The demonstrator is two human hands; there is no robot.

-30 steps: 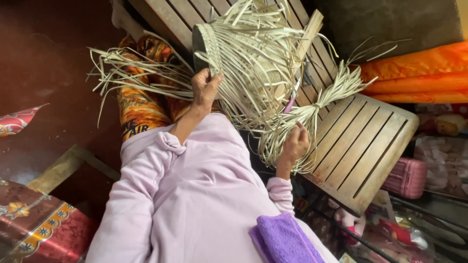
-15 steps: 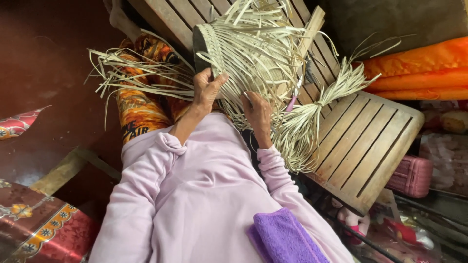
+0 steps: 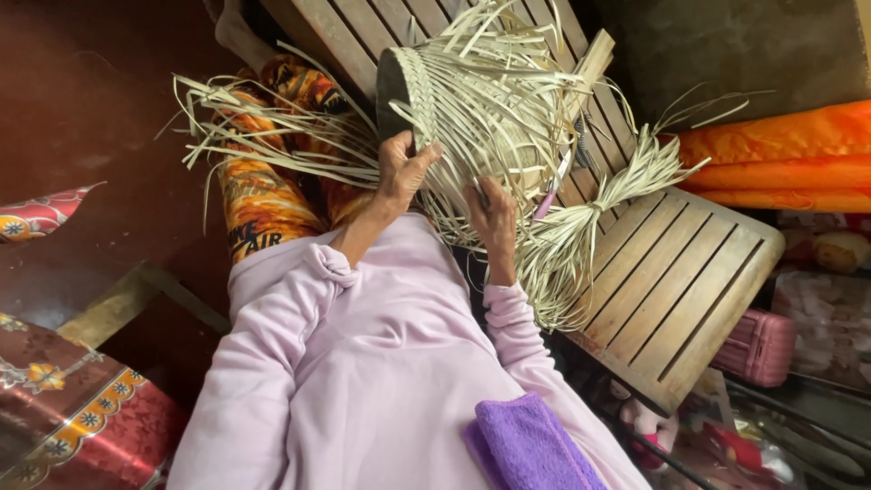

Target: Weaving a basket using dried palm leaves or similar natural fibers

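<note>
A half-woven basket (image 3: 490, 100) of pale palm strips lies on its side across my lap, with loose ends sticking out all round. My left hand (image 3: 404, 168) grips its dark woven rim at the left. My right hand (image 3: 492, 216) is pressed against the basket's lower side, its fingers pinched on a strip there. A bundle of loose strips (image 3: 581, 245) hangs just right of that hand. More strips (image 3: 263, 127) fan out over my orange patterned trousers (image 3: 259, 204).
A slatted wooden board (image 3: 671, 272) runs under the basket to the right. Orange fabric (image 3: 780, 154) lies at the far right, with a pink case (image 3: 758, 345) below it. A purple cloth (image 3: 531, 449) rests on my sleeve. Red patterned fabric (image 3: 73, 417) is at the bottom left.
My right hand has left the bundle of loose strips and moved left onto the basket's side. The left hand has stayed on the rim.
</note>
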